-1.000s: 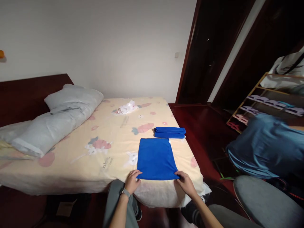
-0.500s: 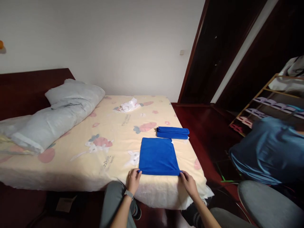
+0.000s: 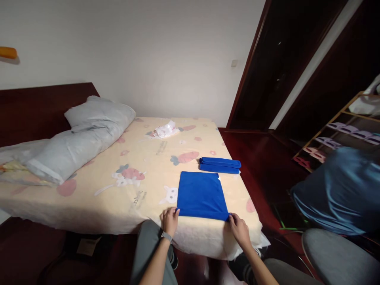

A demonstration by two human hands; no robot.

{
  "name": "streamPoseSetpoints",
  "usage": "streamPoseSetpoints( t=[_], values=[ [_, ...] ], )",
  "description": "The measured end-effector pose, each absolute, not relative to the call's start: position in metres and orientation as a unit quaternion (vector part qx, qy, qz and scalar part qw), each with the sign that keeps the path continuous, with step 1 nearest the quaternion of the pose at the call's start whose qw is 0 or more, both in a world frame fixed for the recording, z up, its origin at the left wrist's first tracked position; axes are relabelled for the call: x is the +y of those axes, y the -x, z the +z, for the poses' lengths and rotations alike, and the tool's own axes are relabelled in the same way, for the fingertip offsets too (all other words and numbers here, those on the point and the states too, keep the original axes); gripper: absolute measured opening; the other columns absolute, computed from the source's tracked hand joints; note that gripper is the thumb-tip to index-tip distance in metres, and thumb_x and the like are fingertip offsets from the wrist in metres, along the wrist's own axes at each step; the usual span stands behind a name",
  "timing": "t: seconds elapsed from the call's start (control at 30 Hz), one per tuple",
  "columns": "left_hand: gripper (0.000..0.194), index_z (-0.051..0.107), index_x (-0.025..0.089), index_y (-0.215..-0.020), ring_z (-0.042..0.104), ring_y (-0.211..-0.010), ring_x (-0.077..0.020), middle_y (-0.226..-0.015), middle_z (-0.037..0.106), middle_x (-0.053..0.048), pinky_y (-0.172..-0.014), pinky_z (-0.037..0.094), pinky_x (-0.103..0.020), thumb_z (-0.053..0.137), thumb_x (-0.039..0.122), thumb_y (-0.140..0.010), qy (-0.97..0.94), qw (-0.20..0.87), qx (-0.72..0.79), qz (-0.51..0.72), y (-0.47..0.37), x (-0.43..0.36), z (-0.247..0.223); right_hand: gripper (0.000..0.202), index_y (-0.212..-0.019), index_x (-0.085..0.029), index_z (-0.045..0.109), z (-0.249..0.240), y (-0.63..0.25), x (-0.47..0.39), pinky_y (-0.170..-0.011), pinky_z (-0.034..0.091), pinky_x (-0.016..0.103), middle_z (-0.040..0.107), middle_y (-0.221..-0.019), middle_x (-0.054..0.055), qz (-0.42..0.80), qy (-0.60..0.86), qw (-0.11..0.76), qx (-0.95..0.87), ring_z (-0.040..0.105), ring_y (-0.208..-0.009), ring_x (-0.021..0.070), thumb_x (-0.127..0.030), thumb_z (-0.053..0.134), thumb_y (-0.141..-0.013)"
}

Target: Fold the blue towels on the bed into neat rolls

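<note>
A soft blue cloth (image 3: 202, 195), folded to a flat rectangle, is laid on the near edge of the bed (image 3: 118, 206), which is covered by a pale printed sheet. Its near left corner is pinched by the left hand (image 3: 170, 220), and its near right corner by the right hand (image 3: 239, 229); both hands are narrowly closed on the fabric. One more folded blue cloth (image 3: 220, 165) is seen just behind it. Two grey pillows (image 3: 80, 138) are lying near the dark wooden headboard (image 3: 38, 111).

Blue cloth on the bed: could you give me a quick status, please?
Left hand and right hand pinch near corners of the cloth. Cloth flat on the bed. Folded stack just beyond, apart.
</note>
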State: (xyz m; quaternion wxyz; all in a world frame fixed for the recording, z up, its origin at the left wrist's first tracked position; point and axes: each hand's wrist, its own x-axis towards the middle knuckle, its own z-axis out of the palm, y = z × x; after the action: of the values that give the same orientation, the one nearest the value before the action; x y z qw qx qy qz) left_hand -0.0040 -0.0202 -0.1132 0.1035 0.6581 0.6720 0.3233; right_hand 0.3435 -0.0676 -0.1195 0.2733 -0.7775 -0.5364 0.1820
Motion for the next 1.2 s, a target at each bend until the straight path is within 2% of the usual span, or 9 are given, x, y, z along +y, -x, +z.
streamPoseSetpoints(
  t=[0.23, 0.4, 0.6, 0.77, 0.87, 1.07, 1.2],
  values=[
    [0.025, 0.072, 0.026, -0.1, 0.063, -0.096, -0.0276, -0.097, 0.076, -0.006, -0.089, 0.043, -0.042, 0.053, 0.041, -0.094, -0.662, 0.074, 0.677, 0.312, -0.001, -0.023, -0.115, 0.054, -0.104, -0.021, 0.066, -0.115, -0.338, -0.069, -0.082, 0.048, 0.036, 0.074, -0.101, 0.01, 0.166, 0.773, 0.255, -0.557, 0.067, -0.096, 0.0281, -0.061, 0.032, -0.092],
    [0.029, 0.072, 0.026, -0.102, 0.063, -0.092, -0.0287, -0.092, 0.075, -0.008, -0.088, 0.044, -0.045, 0.047, 0.041, -0.098, -0.678, 0.043, 0.662, 0.316, 0.0, -0.02, -0.116, 0.055, -0.106, -0.019, 0.065, -0.11, -0.336, -0.067, -0.078, 0.047, 0.042, 0.074, -0.093, 0.015, 0.13, 0.799, 0.22, -0.544, 0.068, -0.088, 0.0319, -0.056, 0.026, -0.095],
    [0.027, 0.071, 0.027, -0.103, 0.062, -0.092, -0.0273, -0.096, 0.075, -0.006, -0.087, 0.044, -0.043, 0.046, 0.038, -0.1, -0.689, 0.018, 0.654, 0.312, -0.007, -0.022, -0.114, 0.05, -0.102, -0.02, 0.067, -0.107, -0.331, -0.067, -0.076, 0.046, 0.042, 0.073, -0.088, 0.015, 0.1, 0.814, 0.19, -0.54, 0.067, -0.087, 0.0322, -0.053, 0.031, -0.094],
    [0.028, 0.07, 0.026, -0.106, 0.061, -0.1, -0.0291, -0.104, 0.073, -0.007, -0.091, 0.043, -0.046, 0.05, 0.043, -0.098, -0.694, 0.011, 0.65, 0.309, -0.012, -0.025, -0.115, 0.051, -0.1, -0.021, 0.067, -0.109, -0.331, -0.066, -0.073, 0.045, 0.041, 0.073, -0.091, 0.014, 0.095, 0.816, 0.192, -0.537, 0.067, -0.087, 0.0324, -0.057, 0.032, -0.093],
    [0.027, 0.07, 0.026, -0.108, 0.061, -0.099, -0.0274, -0.104, 0.073, -0.006, -0.092, 0.043, -0.045, 0.048, 0.04, -0.1, -0.705, 0.017, 0.637, 0.311, -0.013, -0.024, -0.116, 0.053, -0.1, -0.021, 0.067, -0.109, -0.332, -0.065, -0.074, 0.046, 0.04, 0.074, -0.091, 0.014, 0.093, 0.812, 0.201, -0.54, 0.068, -0.088, 0.0323, -0.058, 0.029, -0.094],
    [0.032, 0.069, 0.027, -0.12, 0.061, -0.097, -0.028, -0.104, 0.074, -0.008, -0.09, 0.045, -0.046, 0.043, 0.034, -0.101, -0.694, 0.015, 0.647, 0.315, -0.011, -0.017, -0.117, 0.059, -0.104, -0.021, 0.069, -0.107, -0.337, -0.065, -0.077, 0.047, 0.04, 0.075, -0.096, 0.013, 0.074, 0.799, 0.212, -0.559, 0.067, -0.093, 0.0321, -0.061, 0.025, -0.096],
    [0.034, 0.066, 0.028, -0.126, 0.062, -0.095, -0.029, -0.109, 0.075, -0.008, -0.09, 0.046, -0.048, 0.045, 0.036, -0.1, -0.702, 0.003, 0.641, 0.31, -0.011, -0.019, -0.114, 0.058, -0.102, -0.022, 0.072, -0.107, -0.335, -0.066, -0.072, 0.047, 0.04, 0.075, -0.092, 0.013, 0.059, 0.797, 0.193, -0.57, 0.067, -0.087, 0.0317, -0.058, 0.027, -0.097]
  ],
)
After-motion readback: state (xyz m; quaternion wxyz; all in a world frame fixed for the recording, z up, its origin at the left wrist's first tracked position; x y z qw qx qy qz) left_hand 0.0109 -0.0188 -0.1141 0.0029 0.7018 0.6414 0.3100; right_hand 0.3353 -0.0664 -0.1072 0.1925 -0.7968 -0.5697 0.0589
